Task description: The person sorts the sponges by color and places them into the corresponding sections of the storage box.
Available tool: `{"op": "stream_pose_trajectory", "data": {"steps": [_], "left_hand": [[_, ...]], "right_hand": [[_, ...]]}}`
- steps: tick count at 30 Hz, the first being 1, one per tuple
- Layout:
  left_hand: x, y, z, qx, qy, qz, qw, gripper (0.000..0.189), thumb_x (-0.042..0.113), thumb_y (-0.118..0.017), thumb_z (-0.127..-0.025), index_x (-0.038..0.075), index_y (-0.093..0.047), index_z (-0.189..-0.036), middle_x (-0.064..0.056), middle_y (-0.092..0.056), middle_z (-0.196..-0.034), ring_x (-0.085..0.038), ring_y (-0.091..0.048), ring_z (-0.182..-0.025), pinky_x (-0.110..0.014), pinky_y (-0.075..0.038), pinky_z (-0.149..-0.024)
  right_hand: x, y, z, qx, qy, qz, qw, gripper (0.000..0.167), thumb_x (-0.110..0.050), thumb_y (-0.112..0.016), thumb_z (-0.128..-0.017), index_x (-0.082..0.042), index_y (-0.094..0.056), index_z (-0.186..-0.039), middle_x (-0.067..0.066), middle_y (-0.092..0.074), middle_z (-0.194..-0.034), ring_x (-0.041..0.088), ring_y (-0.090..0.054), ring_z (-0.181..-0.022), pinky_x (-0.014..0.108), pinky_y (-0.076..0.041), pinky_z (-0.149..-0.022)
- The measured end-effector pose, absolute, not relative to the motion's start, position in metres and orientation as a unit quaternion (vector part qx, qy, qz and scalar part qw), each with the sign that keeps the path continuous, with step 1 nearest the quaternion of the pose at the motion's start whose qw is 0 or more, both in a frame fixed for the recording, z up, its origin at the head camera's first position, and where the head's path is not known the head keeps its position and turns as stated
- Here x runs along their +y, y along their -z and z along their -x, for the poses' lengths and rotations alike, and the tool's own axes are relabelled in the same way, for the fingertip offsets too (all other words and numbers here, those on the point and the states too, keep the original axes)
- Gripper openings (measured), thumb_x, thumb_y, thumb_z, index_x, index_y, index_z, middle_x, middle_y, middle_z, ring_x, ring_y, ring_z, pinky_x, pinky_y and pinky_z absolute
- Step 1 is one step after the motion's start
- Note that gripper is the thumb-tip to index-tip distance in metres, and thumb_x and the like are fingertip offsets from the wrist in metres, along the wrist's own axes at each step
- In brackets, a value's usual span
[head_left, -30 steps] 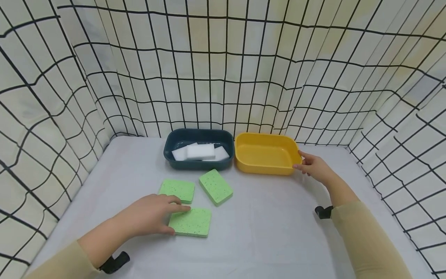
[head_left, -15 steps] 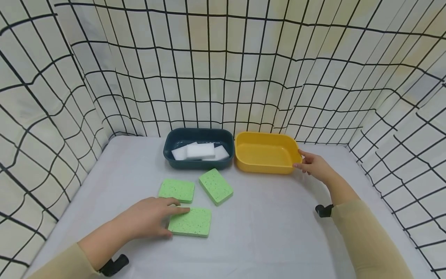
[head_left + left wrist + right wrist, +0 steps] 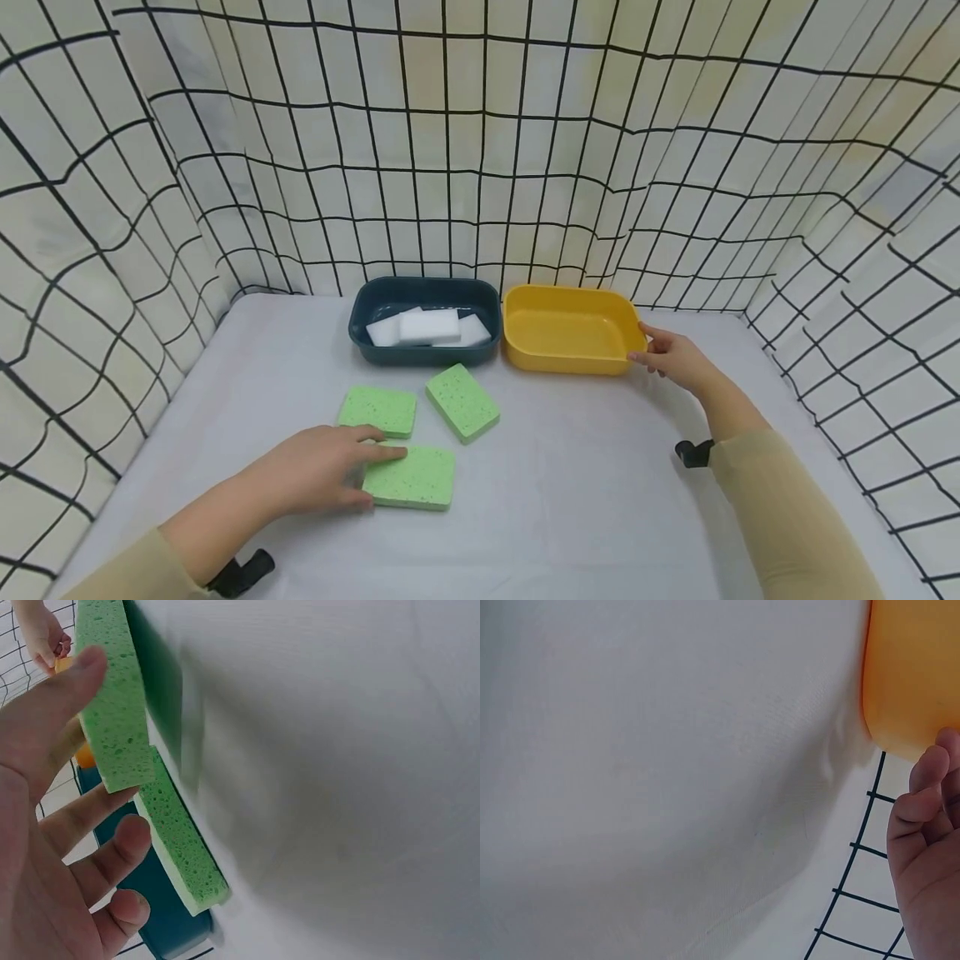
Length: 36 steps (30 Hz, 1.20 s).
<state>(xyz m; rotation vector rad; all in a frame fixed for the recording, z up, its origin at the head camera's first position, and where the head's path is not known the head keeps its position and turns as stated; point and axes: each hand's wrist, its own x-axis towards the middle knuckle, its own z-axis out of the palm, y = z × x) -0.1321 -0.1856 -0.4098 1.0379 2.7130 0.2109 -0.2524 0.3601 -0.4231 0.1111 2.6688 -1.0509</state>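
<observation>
In the head view my left hand (image 3: 318, 471) is at the left end of the nearest green sponge (image 3: 412, 477). The left wrist view shows the thumb on one side of this sponge (image 3: 116, 712) and a finger on the other, pinching it. A second green sponge (image 3: 378, 410) lies just behind that hand, and a third green sponge (image 3: 462, 402) lies askew to its right. My right hand (image 3: 671, 358) grips the right end of the yellow tray (image 3: 570, 364); in the right wrist view its fingers are curled by the tray (image 3: 915, 675).
Left of the yellow tray stands a dark blue tray (image 3: 423, 357) with several white sponges (image 3: 430, 325) inside. Both trays sit at the back of the white-covered table (image 3: 570, 500). Black wire mesh (image 3: 483, 175) with white cloth behind it encloses the back and sides.
My left hand has shifted slightly down and left at the near sponge. The right hand and the trays hold their places; the head view has moved a little.
</observation>
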Motion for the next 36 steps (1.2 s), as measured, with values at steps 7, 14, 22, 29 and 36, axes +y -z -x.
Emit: {"op": "stream_pose_trajectory", "data": {"steps": [7, 14, 22, 29, 36], "left_hand": [[-0.186, 0.402, 0.135, 0.922, -0.087, -0.371, 0.068, 0.06, 0.051, -0.077, -0.081, 0.04, -0.059, -0.137, -0.002, -0.059, -0.136, -0.029, -0.061, -0.115, -0.052, -0.052, -0.088], [-0.18, 0.385, 0.142, 0.926, -0.094, -0.365, 0.029, 0.059, 0.05, -0.077, -0.082, 0.038, -0.06, -0.137, -0.003, -0.057, -0.138, -0.03, -0.06, -0.119, -0.05, -0.052, -0.092], [-0.164, 0.378, 0.163, 0.926, -0.119, -0.357, -0.017, 0.06, 0.054, -0.073, -0.084, 0.034, -0.059, -0.139, -0.002, -0.055, -0.141, -0.028, -0.059, -0.12, -0.05, -0.05, -0.095], [-0.146, 0.378, 0.182, 0.925, -0.127, -0.358, -0.016, 0.061, 0.055, -0.07, -0.087, 0.034, -0.055, -0.143, -0.003, -0.052, -0.143, -0.027, -0.056, -0.124, -0.049, -0.051, -0.094], [-0.13, 0.383, 0.199, 0.937, -0.13, -0.324, -0.014, 0.062, 0.053, -0.07, -0.088, 0.036, -0.052, -0.145, -0.002, -0.047, -0.149, -0.029, -0.051, -0.13, -0.051, -0.049, -0.097]], "right_hand": [[0.359, 0.423, 0.252, 0.919, 0.37, -0.04, 0.134, 0.092, -0.054, -0.07, -0.088, -0.021, -0.023, -0.159, 0.013, -0.055, -0.101, 0.03, -0.052, -0.089, 0.037, -0.044, -0.08], [0.356, 0.422, 0.252, 0.92, 0.365, -0.04, 0.136, 0.089, -0.051, -0.069, -0.09, -0.021, -0.023, -0.159, 0.013, -0.055, -0.1, 0.031, -0.052, -0.09, 0.038, -0.045, -0.081], [0.358, 0.423, 0.253, 0.927, 0.35, -0.027, 0.134, 0.095, -0.059, -0.069, -0.086, -0.02, -0.023, -0.159, 0.012, -0.056, -0.099, 0.028, -0.052, -0.087, 0.034, -0.044, -0.076], [0.362, 0.425, 0.252, 0.925, 0.355, -0.024, 0.13, 0.094, -0.058, -0.069, -0.086, -0.02, -0.023, -0.159, 0.012, -0.055, -0.098, 0.028, -0.052, -0.086, 0.034, -0.044, -0.075], [0.362, 0.425, 0.253, 0.925, 0.357, -0.02, 0.127, 0.094, -0.057, -0.069, -0.087, -0.019, -0.023, -0.159, 0.012, -0.055, -0.097, 0.028, -0.052, -0.085, 0.034, -0.044, -0.074]]}}
